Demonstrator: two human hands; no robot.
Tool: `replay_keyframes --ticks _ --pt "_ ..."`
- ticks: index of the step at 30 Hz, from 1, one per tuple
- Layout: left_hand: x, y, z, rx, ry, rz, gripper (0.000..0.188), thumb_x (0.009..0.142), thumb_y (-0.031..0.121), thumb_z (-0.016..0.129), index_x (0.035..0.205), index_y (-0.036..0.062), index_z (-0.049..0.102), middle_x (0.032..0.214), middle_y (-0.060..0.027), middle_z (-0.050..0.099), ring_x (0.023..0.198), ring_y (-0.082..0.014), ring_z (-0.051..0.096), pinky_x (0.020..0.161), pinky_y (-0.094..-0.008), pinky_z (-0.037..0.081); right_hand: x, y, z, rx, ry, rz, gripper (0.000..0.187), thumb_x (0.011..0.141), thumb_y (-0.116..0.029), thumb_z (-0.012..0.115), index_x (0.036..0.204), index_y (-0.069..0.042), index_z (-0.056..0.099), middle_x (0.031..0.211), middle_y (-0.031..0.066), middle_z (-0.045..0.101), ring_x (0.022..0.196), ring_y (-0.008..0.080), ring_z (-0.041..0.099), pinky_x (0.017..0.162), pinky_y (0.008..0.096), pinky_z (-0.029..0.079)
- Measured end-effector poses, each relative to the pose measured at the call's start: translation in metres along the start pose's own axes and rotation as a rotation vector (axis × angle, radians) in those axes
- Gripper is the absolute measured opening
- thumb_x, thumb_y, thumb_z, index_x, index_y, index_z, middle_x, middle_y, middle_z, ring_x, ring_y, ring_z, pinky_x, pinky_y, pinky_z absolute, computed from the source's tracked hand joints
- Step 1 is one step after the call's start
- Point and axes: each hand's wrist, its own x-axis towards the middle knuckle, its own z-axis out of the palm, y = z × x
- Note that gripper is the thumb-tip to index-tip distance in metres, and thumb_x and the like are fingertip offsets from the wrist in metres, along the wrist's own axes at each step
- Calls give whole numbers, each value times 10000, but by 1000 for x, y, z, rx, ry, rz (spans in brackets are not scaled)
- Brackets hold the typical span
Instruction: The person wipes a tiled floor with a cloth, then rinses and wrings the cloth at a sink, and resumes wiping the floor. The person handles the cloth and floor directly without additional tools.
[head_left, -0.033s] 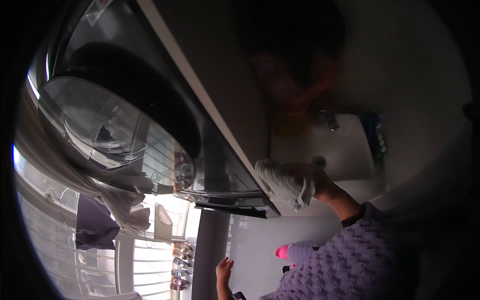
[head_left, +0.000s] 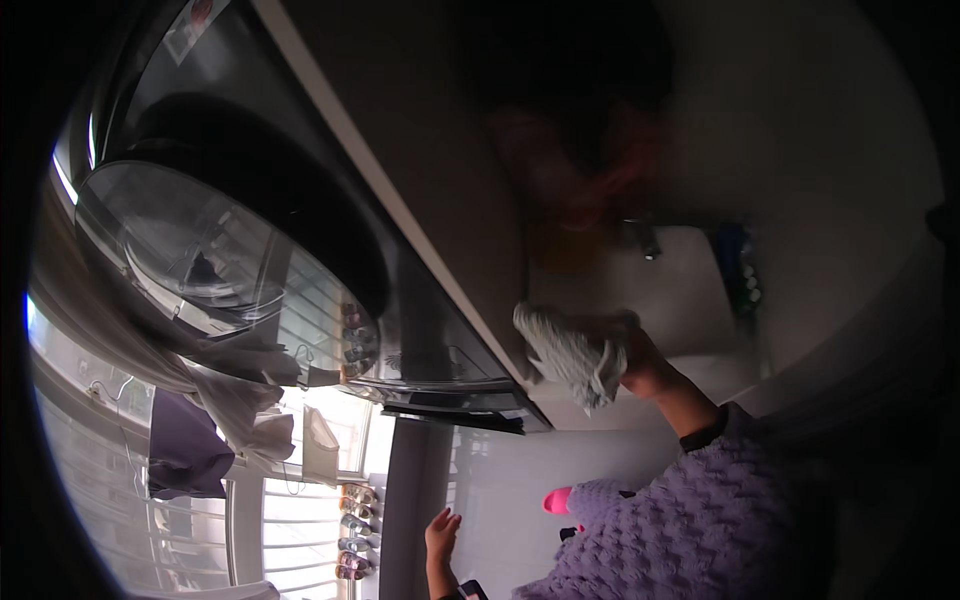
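While the left hand (head_left: 441, 535) stays loosely spread, the right hand (head_left: 645, 365) grips a slightly shifted cloth (head_left: 573, 357).

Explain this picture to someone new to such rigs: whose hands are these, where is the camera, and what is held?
These are a person's own bare hands; no robot is involved. The camera is the left of two fisheye ones worn on the head, looking down, so straight edges look bent. The right hand grips a pale, crumpled cloth near a sink with a tap. Dim blue and green items sit beside the sink. The left hand appears empty. A round glass door shows at left.
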Motion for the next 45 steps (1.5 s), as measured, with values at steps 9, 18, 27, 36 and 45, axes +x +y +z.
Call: replay_keyframes --ticks 9,18,27,36,45 --pt "-56 128 95 13 -283 179 488 874 237 653 1310 64 519 1052 -23 661 916 -102 625 730 -255 482 -70 -55 -82 397 710 177 413 780 -164 603 1169 -48 526 1093 95 577 915 230 592 771 400 508" --pt "-64 312 195 98 -490 511 444 922 273 593 1272 7 530 1057 -97 667 904 -148 645 801 -269 516 -58 -38 -166 479 799 337 384 821 -250 605 1164 -99 527 1089 74 569 967 231 565 792 465 467" --pt "-22 460 343 9 -597 554 466 963 487 431 1008 62 615 729 -28 605 614 -97 581 552 -239 468 -55 -36 -206 407 748 359 419 797 -195 638 1192 -128 513 1080 61 554 960 217 554 750 423 483" --pt "5 480 379 -186 -719 641 328 945 442 494 974 122 562 669 3 513 563 -109 496 496 -249 412 -71 -46 -222 352 928 383 404 790 -200 646 1171 -173 512 962 30 592 838 182 589 662 393 497" --pt "-15 502 388 -412 -625 295 243 958 299 483 779 134 471 583 42 359 475 -92 346 451 -256 321 -82 -54 -219 414 861 195 376 786 -127 646 1141 -165 526 958 27 604 822 177 611 635 376 511"
